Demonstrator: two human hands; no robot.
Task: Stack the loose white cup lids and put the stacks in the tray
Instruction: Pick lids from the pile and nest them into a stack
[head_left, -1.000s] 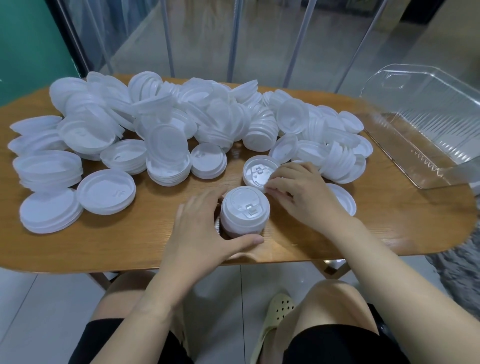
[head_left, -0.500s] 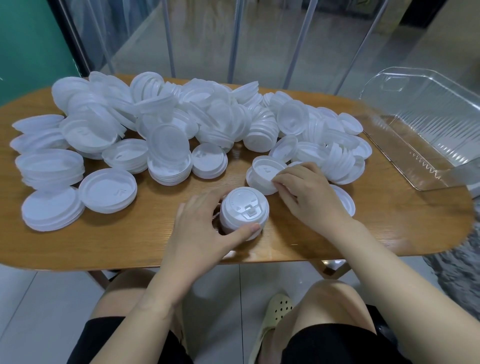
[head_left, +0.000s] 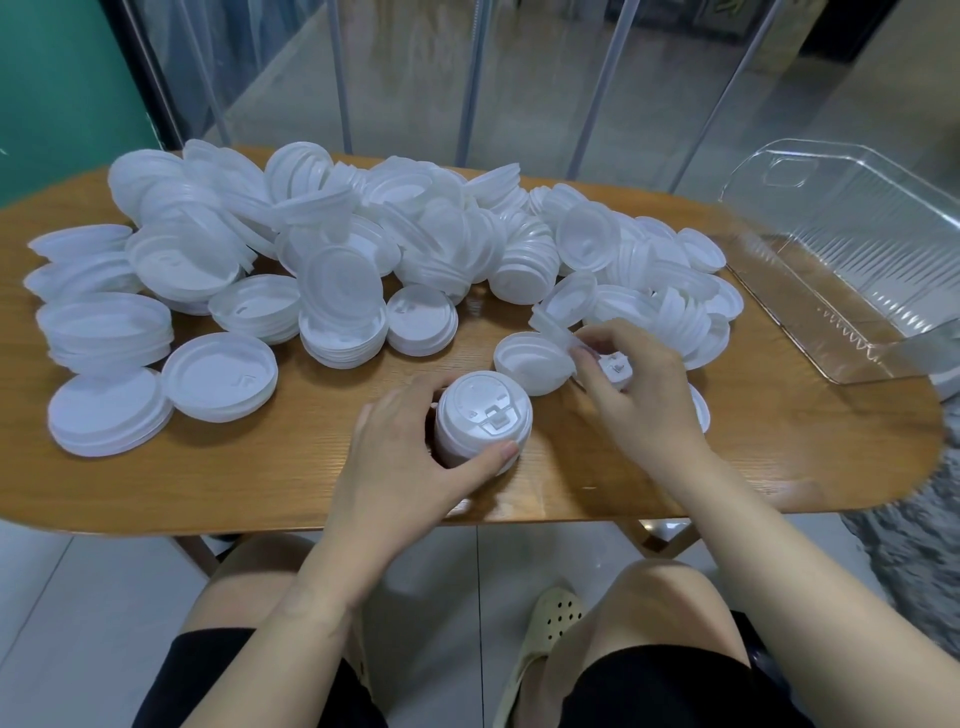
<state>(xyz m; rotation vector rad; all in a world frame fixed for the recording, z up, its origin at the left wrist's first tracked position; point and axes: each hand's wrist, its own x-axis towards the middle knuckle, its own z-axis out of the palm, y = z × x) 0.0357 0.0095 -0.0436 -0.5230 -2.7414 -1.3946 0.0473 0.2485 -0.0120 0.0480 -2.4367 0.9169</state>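
Note:
A short stack of white lids stands near the table's front edge, and my left hand grips it from the left with the thumb across its front. Just right of it, my right hand pinches a small white lid by its edge. An upturned lid lies between the stack and that hand. A big heap of loose white lids covers the back and left of the table. The clear plastic tray stands at the far right with no lids in it.
The wooden table has bare surface along its front edge and at the right end. Low stacks of wide lids sit at the left. My knees and a cream shoe show below the table.
My right hand has lifted a small lid off the table and tilted it, leaving an upturned lid lying beside the stack. My left hand stays on the stack.

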